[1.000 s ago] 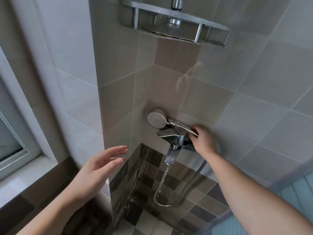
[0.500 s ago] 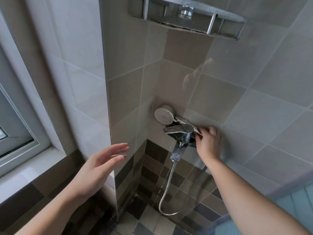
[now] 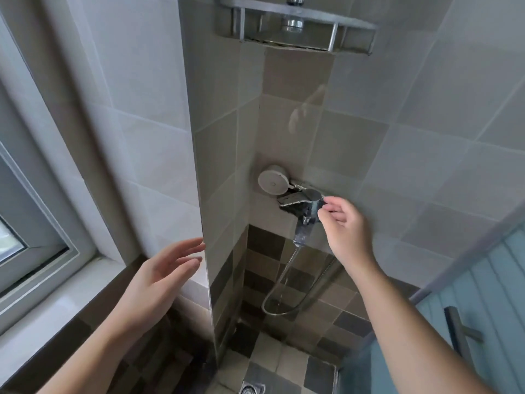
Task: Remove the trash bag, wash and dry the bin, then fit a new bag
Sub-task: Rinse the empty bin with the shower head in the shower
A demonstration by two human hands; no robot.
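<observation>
Tiled shower corner [image 3: 284, 132]: glossy, likely slick when wet

Bin and trash bag: neither in view, position unknown; judged light, rigid plastic, best taken by the rim

Corner shelf [image 3: 295, 32]: metal, overhead

Left hand [image 3: 159, 277]: fingers straight, apart, holding nothing

Right hand [image 3: 345, 223]: fingers loosely curled just beside the tap, gripping nothing

Tap [image 3: 302, 201]: chrome, hard, smooth

Shower head [image 3: 272, 180]: docked

Hose [image 3: 279, 282]: flexible loop

Head camera, looking forward and down into a tiled shower corner.

The single wide-angle view sits close to the wall: the right grip [image 3: 345, 226] is just beside the mixer tap [image 3: 301, 201], the corner shelf [image 3: 295, 27] is high above it, the floor drain [image 3: 251, 388] far below, and the left grip [image 3: 162, 277] lower left near the window [image 3: 34, 245].
</observation>
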